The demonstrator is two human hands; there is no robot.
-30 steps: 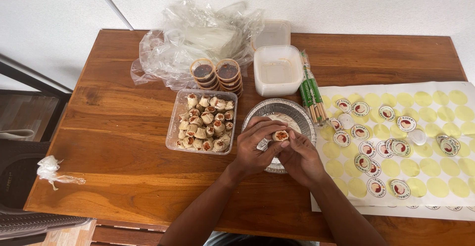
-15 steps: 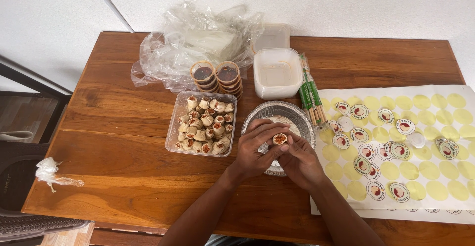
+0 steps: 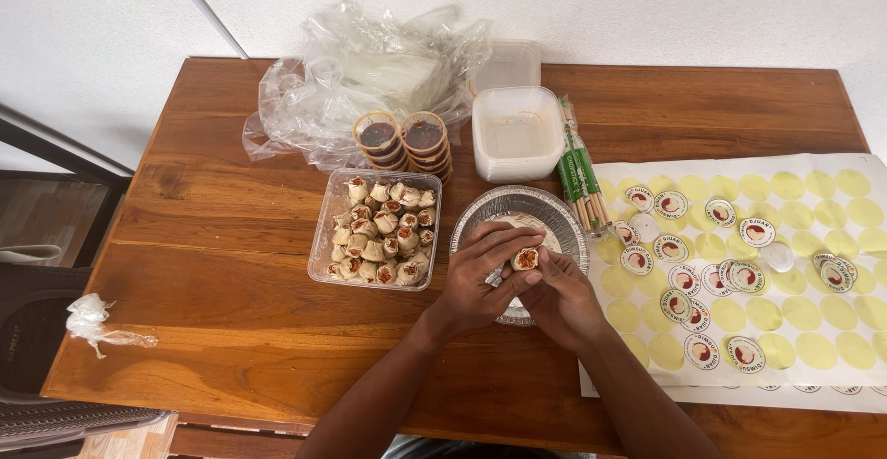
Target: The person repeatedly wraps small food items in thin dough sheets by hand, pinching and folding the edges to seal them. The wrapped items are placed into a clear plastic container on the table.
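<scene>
A small dumpling [image 3: 526, 259], pale wrapper with a red-orange top, sits pinched between both hands just above the round foil tray [image 3: 554, 211], near the tray's middle. The left hand [image 3: 476, 279] closes its fingers [image 3: 494, 237] around it from nine o'clock, and the right hand [image 3: 559, 295] presses its fingers in from three o'clock, so both are gripping the one piece. Holding it from two sides looks like a way to keep the soft wrapper in shape while it hangs over the tray.

At nine o'clock of the tray, just beside it, lies a clear plastic box [image 3: 325, 247] packed with more dumplings, close enough for the left hand. At twelve o'clock stands a white plastic tub [image 3: 515, 134], with its lid [image 3: 509, 65] behind it. Two stacks of small sauce cups [image 3: 404, 140] stand at eleven o'clock in front of a crumpled clear bag [image 3: 323, 90]. A bundle of wooden chopsticks in green wrappers [image 3: 577, 173] touches the tray's rim at one o'clock. At three o'clock spreads a sheet of round stickers [image 3: 813, 265], partly peeled to yellow circles. A knotted scrap of plastic [image 3: 92, 322] lies well apart at the desk's [image 3: 212, 265] nine o'clock edge. Nothing blocks the tray.
</scene>
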